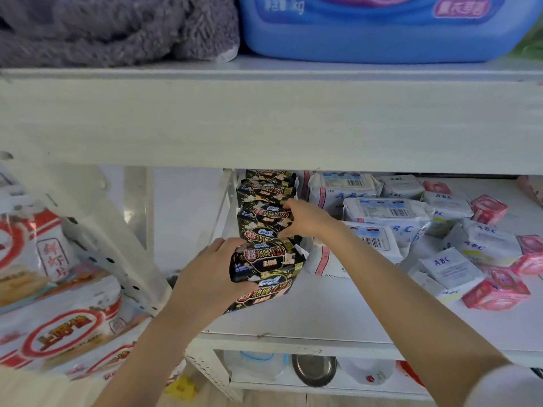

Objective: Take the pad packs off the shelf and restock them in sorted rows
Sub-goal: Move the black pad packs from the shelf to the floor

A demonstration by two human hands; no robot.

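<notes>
Key relation: row of glossy black plastic-film pad packs (261, 190), long axis front-to-back along the left end of the white painted shelf board (323, 312). Each pack's own long axis crosswise to the row.

Left hand (205, 274): left of the row at its near end, fingers curled round the left end of the near black film pack (269, 258). Pack tilted, overlapping the front-most one.

Right hand (305, 220): right of the row and farther back, thumb and fingertips pinching the right end of the mid-row black film pack (263, 214). Left nearer the row's front, right nearer the loose stock.

Just right of the row: soft white pillow-shaped film packs with blue lettering (388, 212), lying flat and unaligned. Farther right: small pink square film packs (496, 292), scattered among small white ones.

Judgement: black row nearly complete. Next, probably squaring the near pack into line, then sorting white and pink. Film slick, contents squashy, so likely to slide and fan out under one-sided pressure. Better to squeeze from both ends.
</notes>
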